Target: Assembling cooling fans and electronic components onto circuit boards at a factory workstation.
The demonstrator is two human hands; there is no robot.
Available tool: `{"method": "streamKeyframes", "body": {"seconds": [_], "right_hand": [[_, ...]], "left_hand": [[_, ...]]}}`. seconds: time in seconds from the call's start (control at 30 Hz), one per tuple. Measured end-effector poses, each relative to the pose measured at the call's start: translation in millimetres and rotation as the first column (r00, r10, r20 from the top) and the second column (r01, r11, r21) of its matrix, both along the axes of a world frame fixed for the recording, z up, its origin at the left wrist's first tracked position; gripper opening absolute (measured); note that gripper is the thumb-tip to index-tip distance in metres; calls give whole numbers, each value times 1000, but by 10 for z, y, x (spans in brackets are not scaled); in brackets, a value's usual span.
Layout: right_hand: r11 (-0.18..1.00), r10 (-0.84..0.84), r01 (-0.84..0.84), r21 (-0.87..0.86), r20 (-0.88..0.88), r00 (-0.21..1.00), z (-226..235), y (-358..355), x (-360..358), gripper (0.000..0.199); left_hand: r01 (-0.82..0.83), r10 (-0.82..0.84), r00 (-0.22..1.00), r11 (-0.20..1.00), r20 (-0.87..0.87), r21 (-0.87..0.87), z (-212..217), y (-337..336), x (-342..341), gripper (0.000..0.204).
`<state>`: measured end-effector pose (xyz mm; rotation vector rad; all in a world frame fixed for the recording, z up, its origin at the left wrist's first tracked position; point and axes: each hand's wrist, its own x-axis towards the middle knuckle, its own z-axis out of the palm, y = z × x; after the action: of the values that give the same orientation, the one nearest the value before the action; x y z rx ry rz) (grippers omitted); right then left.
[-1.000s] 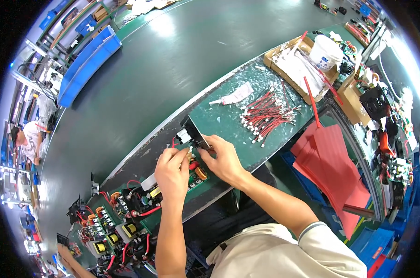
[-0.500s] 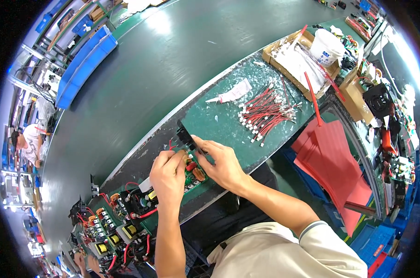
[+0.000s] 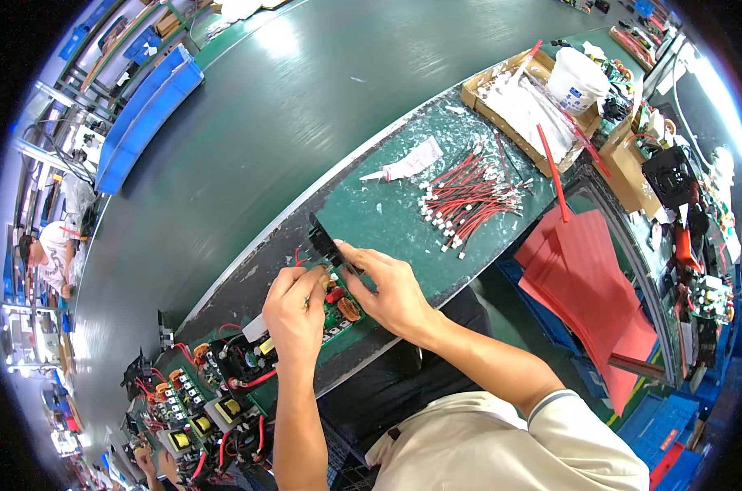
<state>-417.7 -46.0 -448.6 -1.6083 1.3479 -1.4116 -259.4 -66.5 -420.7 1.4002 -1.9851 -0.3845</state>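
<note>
A green circuit board (image 3: 335,331) with copper coils and a red component lies under my hands at the bench's near side. My right hand (image 3: 394,293) is closed on a black panel (image 3: 325,244) with dark fittings, which stands tilted at the board's far end. My left hand (image 3: 296,309) is pinched at that same end, beside the panel. Whatever its fingertips hold is hidden. A thin red wire (image 3: 301,258) sticks up just beyond my left fingers. A white piece (image 3: 255,329) shows left of my left hand.
Several populated circuit boards (image 3: 193,409) crowd the lower left. Red-and-black wire leads (image 3: 473,196) are heaped beyond my right hand, near a white tube (image 3: 405,161). A cardboard tray (image 3: 473,96) and white bucket (image 3: 569,80) stand farther right. Red sheets (image 3: 580,286) hang beside the bench.
Both hands have shifted very slightly left, with the black panel and board between them. Their grip looks the same.
</note>
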Motion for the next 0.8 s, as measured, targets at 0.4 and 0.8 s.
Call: {"method": "streamKeyframes", "body": {"seconds": [0.4,0.8], "right_hand": [[999,-35,35,-3,-71,997,-23,111,59,45],[989,-44,35,146,56,997,-261,45,-25,17]], "left_hand": [[83,-65,993,979,99,-186,-67,12,-57,9],[404,161,295,872,-942,275,90,283,592,35]]}}
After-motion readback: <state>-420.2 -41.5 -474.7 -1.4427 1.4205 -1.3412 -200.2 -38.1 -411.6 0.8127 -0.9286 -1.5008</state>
